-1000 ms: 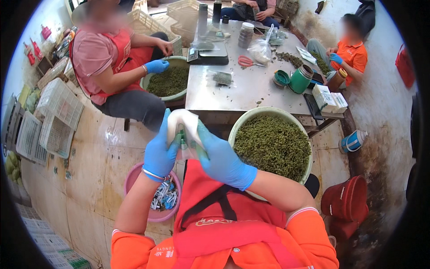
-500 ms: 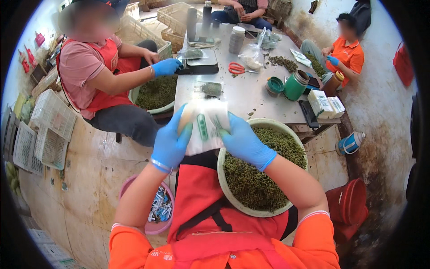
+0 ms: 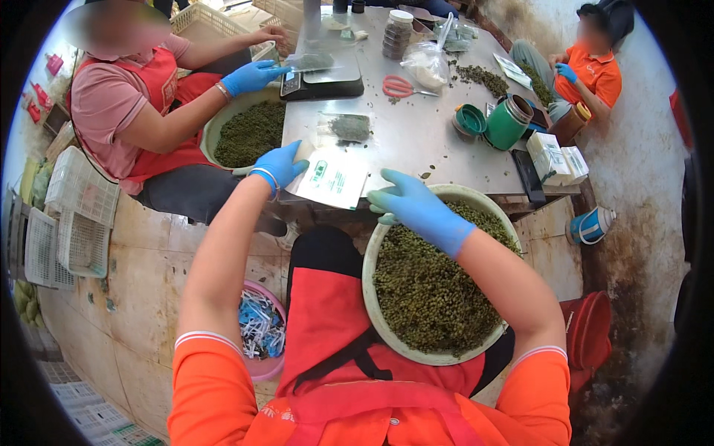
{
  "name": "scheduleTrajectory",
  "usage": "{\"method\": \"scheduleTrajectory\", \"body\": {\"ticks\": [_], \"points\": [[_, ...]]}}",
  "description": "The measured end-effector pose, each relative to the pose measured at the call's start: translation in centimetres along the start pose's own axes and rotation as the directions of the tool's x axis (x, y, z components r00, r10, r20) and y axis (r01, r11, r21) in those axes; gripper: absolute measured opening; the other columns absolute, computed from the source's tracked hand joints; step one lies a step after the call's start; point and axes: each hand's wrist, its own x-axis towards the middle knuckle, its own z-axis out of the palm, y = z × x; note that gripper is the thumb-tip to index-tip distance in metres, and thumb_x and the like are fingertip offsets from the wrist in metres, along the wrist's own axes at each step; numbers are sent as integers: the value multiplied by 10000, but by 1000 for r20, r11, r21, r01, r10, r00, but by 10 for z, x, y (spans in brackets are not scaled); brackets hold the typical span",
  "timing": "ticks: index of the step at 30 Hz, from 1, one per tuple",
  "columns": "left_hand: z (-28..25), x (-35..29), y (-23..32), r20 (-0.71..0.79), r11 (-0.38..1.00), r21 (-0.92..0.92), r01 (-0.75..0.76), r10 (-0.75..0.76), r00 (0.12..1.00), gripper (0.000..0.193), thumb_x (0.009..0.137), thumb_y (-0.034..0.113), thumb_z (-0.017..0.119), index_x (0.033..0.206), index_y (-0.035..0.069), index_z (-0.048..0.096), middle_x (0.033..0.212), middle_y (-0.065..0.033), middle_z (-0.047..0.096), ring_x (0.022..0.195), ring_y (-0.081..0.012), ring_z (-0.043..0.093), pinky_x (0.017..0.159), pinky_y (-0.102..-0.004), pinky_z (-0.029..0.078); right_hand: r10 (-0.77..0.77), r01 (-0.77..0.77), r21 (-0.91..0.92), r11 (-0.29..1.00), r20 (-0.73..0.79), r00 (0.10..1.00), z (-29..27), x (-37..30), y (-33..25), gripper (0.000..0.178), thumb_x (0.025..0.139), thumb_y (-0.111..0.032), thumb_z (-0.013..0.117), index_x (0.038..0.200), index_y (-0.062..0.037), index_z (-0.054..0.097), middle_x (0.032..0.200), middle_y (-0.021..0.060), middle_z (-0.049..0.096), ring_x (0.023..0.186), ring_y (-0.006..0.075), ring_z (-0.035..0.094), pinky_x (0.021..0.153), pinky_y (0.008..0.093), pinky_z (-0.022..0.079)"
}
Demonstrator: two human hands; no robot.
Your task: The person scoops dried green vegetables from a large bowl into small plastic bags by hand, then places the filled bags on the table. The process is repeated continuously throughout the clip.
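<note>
White plastic bags with green print (image 3: 335, 181), lying flat as a thin stack, are at the near edge of the metal table. My left hand (image 3: 280, 165), in a blue glove, grips them by their left edge. Just off their right edge, my gloved right hand (image 3: 424, 208) has its fingers apart and holds nothing. Beyond the stack lies a clear bag with dark green contents (image 3: 349, 128). Below my right forearm stands a pale green basin (image 3: 370, 286), heaped with small green berry-like buds (image 3: 439, 297).
On the metal table (image 3: 416, 149) are red scissors (image 3: 398, 87), a scale (image 3: 321, 88), a green jar (image 3: 508, 123) and white boxes (image 3: 550, 160). A co-worker in a red apron (image 3: 160, 74) sits at left. A pink basin (image 3: 277, 364) with scraps stands on the floor.
The bags have gone from upright between both hands to flat at the table edge. My right hand has let go and moved right. The co-worker at left now lifts a bag off the scale.
</note>
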Motion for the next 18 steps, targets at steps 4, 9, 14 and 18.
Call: {"method": "scheduleTrajectory", "body": {"ticks": [4,9,14,18], "points": [[-22,-3,23,114,941,327,90,-133,985,795,916,535,555,1500,58,306,1100,-268,669,986,-409,667,845,-469,518,-135,134,-9,991,-40,990,-31,-62,10,571,958,-146,596,1452,33,371,1283,164,578,1107,229,634,885,306,538],[-14,-22,52,-270,850,489,196,-66,961,789,823,625,633,1335,51,459,879,-158,686,791,-307,687,672,-425,532,-194,211,47,976,-237,952,-53,-117,37,450,954,-96,580,1368,46,475,1228,171,614,1072,204,648,924,295,515],[19,-66,125,-410,946,280,-161,270,871,464,790,527,706,926,96,605,804,-140,627,752,-309,646,650,-441,511,-203,233,75,970,-285,937,-53,-151,63,429,953,-62,580,1357,43,486,1213,162,626,1063,204,652,924,300,514],[45,-53,111,-289,982,110,-152,178,941,312,804,377,711,864,78,644,763,-162,657,725,-309,663,665,-417,518,-276,309,85,947,-275,921,-48,-169,62,395,958,-42,570,1338,46,503,1199,160,633,1050,202,653,923,303,517]]}}
